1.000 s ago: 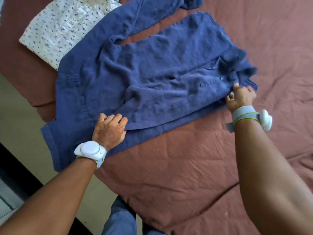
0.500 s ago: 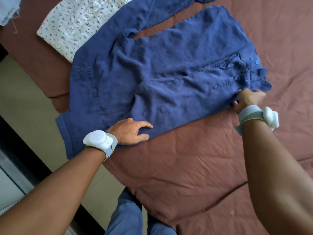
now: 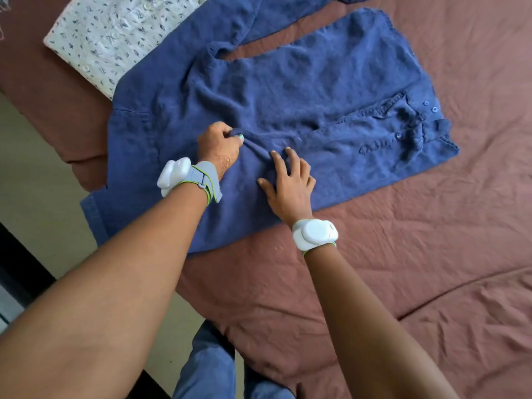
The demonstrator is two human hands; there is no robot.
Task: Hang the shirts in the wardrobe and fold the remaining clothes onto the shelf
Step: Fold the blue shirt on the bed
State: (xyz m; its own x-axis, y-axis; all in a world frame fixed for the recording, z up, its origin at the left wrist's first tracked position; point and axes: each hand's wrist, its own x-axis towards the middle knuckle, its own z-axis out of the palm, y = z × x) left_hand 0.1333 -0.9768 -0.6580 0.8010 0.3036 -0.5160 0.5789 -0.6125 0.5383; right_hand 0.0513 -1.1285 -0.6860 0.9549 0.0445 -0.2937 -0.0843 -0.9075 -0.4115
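A dark blue button-up shirt (image 3: 316, 90) lies spread on the brown bed sheet (image 3: 403, 240), collar to the right, hem hanging off the left edge. My left hand (image 3: 219, 145) pinches a fold of its fabric near the middle of the shirt. Just to the right, my right hand (image 3: 288, 180) rests flat on the shirt with fingers spread. One sleeve runs up toward the top edge. A folded white shirt with a small leaf print (image 3: 115, 38) lies at the upper left, partly under the blue sleeve.
The bed's left edge drops to a pale floor (image 3: 34, 197). My blue-trousered legs (image 3: 207, 367) stand against the near bed edge. Both wrists carry white strapped devices. Bare wrinkled sheet stretches right of the shirt and toward me.
My right hand let go of the collar end and came left onto the shirt's middle. My left hand moved up from the lower edge and closed on a fold of fabric.
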